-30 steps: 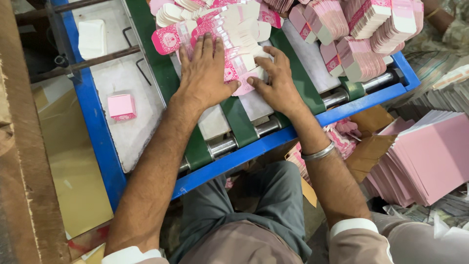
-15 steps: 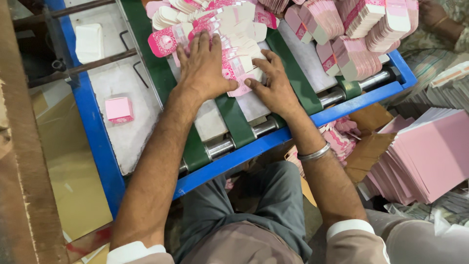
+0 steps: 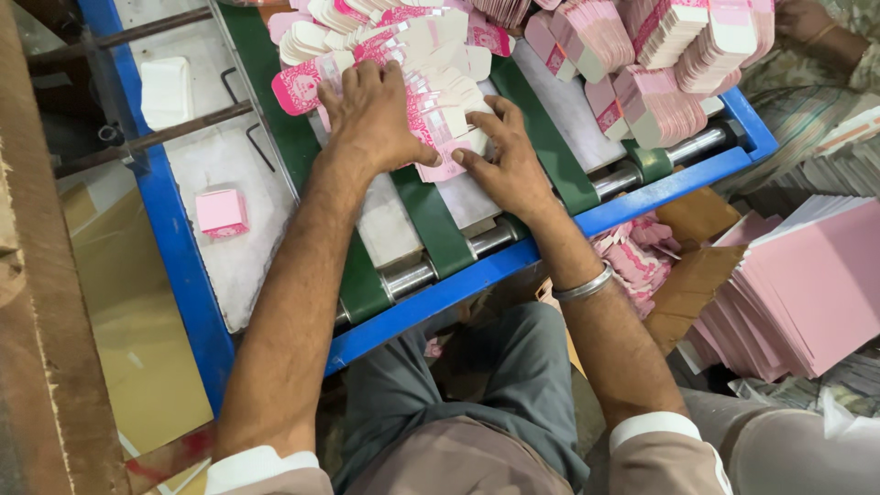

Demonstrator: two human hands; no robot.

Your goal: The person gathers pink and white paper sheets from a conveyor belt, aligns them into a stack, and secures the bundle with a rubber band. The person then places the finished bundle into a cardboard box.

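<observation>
Head view, looking down onto a blue-framed conveyor (image 3: 642, 197) with green belts (image 3: 431, 220); a shingled run of pink-and-white die-cut carton blanks (image 3: 440, 73) is lying across the belts at the upper middle. The left hand (image 3: 371, 115) is pressing palm-down on the near end of the run, fingers spread flat, apparently to keep the overlapped blanks from sliding; its grip is wide and is closing on nothing. The right hand (image 3: 509, 160) is lying just beside it, fingertips curled against the lowest blank edges, seemingly squaring them; it is touching rather than pinching. A metal bangle (image 3: 584, 286) is sitting on the right wrist. Further bundles of stacked blanks (image 3: 660, 92) are standing on edge at the conveyor's far right, well apart from both hands. A small pink folded box (image 3: 221, 213) is resting alone on the white side plate (image 3: 247, 266); flat pink sheets (image 3: 807, 284) are piled at the right, beyond the frame. Another person's hand (image 3: 807, 20) is showing at the top right corner.
</observation>
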